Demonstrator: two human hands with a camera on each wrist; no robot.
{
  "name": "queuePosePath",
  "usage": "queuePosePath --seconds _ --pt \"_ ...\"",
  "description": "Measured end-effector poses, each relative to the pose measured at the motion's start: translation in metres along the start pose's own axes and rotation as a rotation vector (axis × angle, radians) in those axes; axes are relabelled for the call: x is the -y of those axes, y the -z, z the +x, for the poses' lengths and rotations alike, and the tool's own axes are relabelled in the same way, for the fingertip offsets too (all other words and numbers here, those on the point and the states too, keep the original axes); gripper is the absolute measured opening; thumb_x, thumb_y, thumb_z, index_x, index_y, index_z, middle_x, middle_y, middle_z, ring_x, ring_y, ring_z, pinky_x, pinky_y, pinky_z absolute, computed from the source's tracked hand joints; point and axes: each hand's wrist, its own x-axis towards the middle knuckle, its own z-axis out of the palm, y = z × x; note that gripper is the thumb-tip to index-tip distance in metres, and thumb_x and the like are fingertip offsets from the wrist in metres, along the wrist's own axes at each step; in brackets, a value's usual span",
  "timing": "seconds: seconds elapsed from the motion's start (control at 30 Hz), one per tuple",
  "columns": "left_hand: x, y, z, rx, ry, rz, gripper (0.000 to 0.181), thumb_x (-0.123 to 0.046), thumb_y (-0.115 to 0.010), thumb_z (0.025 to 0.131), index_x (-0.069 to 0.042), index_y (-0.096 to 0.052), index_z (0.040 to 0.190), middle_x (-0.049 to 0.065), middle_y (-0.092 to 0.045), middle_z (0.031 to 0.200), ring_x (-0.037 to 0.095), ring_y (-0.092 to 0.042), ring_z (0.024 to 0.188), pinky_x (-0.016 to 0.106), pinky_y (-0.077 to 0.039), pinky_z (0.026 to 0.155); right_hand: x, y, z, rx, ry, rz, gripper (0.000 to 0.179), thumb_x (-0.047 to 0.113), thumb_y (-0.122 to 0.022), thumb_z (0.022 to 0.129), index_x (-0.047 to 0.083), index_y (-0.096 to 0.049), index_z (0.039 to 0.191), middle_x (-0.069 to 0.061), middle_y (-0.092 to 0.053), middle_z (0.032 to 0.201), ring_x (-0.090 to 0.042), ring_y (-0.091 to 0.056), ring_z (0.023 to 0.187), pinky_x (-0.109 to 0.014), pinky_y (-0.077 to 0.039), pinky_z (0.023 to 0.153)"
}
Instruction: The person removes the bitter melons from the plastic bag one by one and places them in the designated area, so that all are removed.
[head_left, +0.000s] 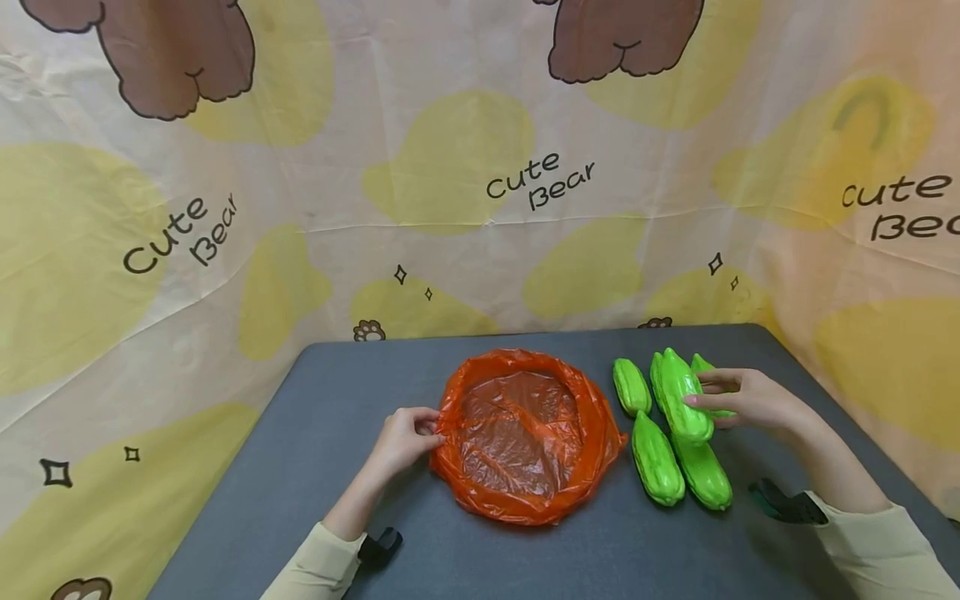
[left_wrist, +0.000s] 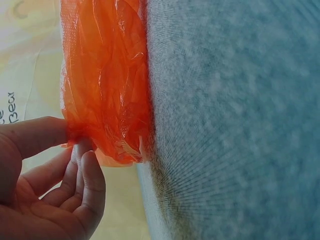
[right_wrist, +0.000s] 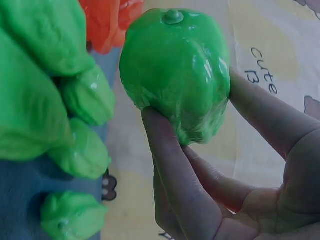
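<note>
An orange-red plastic bag (head_left: 450, 475) sits on the table with its mouth spread wide and its rim rolled outward. My left hand (head_left: 405, 437) pinches the bag's left edge between thumb and fingers; up close in the left wrist view the crinkled bag wall (left_wrist: 107, 75) shows at the fingertips. To the right of the bag, my right hand (head_left: 750, 398) holds a glossy green ridged gourd (head_left: 681, 396), raised over others like it. Thumb and fingers grip opposite sides of this gourd (right_wrist: 175, 65) in the right wrist view.
Several more green gourds lie under and around the held one, among them a short gourd (head_left: 632, 387) and a longer gourd (head_left: 658, 462) near the bag's right edge. A dark grey table (head_left: 315, 400) carries everything. A printed cloth (head_left: 450, 183) hangs behind and beside it.
</note>
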Motion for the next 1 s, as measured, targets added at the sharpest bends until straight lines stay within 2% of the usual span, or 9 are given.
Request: queuePosePath --seconds 0.43,0.73,1.0 --pt "0.001 0.001 -0.001 0.012 -0.016 -0.015 0.030 -0.006 -0.076 0.076 0.000 -0.070 0.104 0.005 -0.069 0.081 0.011 -0.061 0.067 0.026 -0.049 0.057 -0.025 0.014 -0.016 -0.016 -0.027 -0.066 0.079 0.036 -0.058 0.093 -0.016 -0.024 0.141 -0.040 -0.035 0.138 -0.043 -0.051 0.119 -0.041 -0.053 0.084" --pt "-0.001 0.001 -0.001 0.011 -0.006 -0.013 0.028 -0.006 -0.076 0.075 -0.002 -0.071 0.103 0.004 -0.068 0.080 0.011 -0.061 0.065 0.025 -0.050 0.057 -0.044 0.024 -0.021 0.038 -0.063 -0.067 0.078 0.035 -0.056 0.095 -0.018 -0.022 0.141 -0.042 -0.032 0.139 -0.043 -0.052 0.118 -0.041 -0.053 0.084" --pt "0.000 0.001 0.000 0.008 -0.014 -0.018 0.029 -0.006 -0.076 0.075 -0.001 -0.071 0.103 0.005 -0.069 0.081 0.011 -0.062 0.066 0.025 -0.050 0.058 -0.060 0.029 -0.026 0.096 -0.091 -0.037 0.079 0.033 -0.055 0.095 -0.021 -0.020 0.139 -0.042 -0.035 0.136 -0.036 -0.057 0.113 -0.040 -0.053 0.082"
